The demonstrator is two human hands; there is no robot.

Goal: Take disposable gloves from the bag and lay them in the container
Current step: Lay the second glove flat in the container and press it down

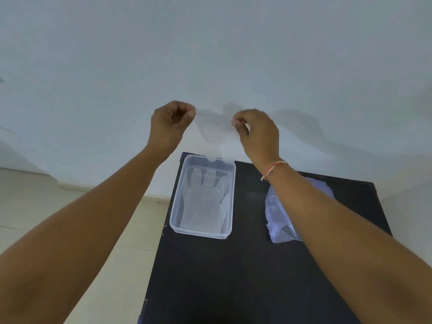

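Observation:
A clear disposable glove [215, 134] hangs stretched in the air between my two hands, its fingers dangling just above the far rim of the container. My left hand [170, 123] pinches its left corner and my right hand [256, 132] pinches its right corner. Below stands a clear rectangular plastic container [174, 218] on the black table, with another clear glove [203, 202] lying flat inside, fingers pointing away from me. The crumpled clear plastic bag [278, 216] lies to the right of the container, partly hidden by my right forearm.
The black table [233, 277] is small; its left edge runs close by the container, with pale floor tiles [70, 202] beyond. A plain white wall [210, 54] rises right behind the table.

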